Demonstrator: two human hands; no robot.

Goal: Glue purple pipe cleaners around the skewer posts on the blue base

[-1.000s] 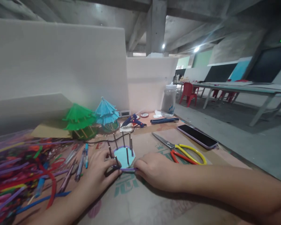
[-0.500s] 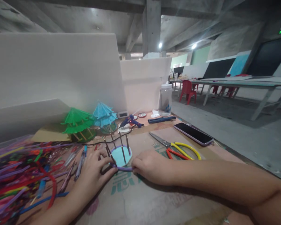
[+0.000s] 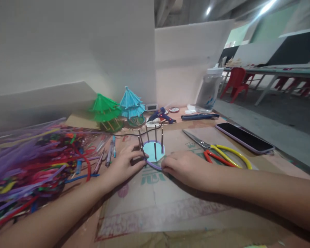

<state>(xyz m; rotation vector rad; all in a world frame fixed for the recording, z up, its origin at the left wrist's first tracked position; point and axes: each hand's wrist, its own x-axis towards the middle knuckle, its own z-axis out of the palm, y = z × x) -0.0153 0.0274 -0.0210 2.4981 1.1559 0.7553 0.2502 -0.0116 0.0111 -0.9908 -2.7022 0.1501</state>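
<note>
1. Under my forearms, a printed cardboard sheet (image 3: 144,199) covers much of the pink tabletop (image 3: 196,124).
2. My right hand (image 3: 183,168) is pinched closed on a purple strip (image 3: 153,166) just in front of the disc; its fingertips are partly hidden by my knuckles.
3. My left hand (image 3: 125,163) has thumb and forefinger closed on the same strip at the disc's left front rim, beside a stick.
4. The light-blue disc (image 3: 150,151) lies flat towards the sheet's far left corner, with at least 6 dark sticks (image 3: 155,151) standing around its rim, some leaning.
5. I judge the edging to be mostly done: purple shows along the far and right rim. What seems left is the front span between my hands, which bows out from the disc. The stick tips carry nothing.
6. Along the tabletop's left edge lies a heap of fuzzy coloured stems (image 3: 33,165), with pens (image 3: 109,155) between it and my left hand.
7. Open scissors (image 3: 206,146) lie right of the disc, and a phone (image 3: 244,137) lies along the tabletop's right edge.
8. Towards the far edge are a glue gun (image 3: 160,115), its red light on, and a blue cutter (image 3: 200,117).
9. Left of the gun stand 2 tiered models, a green model (image 3: 105,108) and a blue model (image 3: 131,101); a bottle (image 3: 209,91) stands at the far right corner.
</note>
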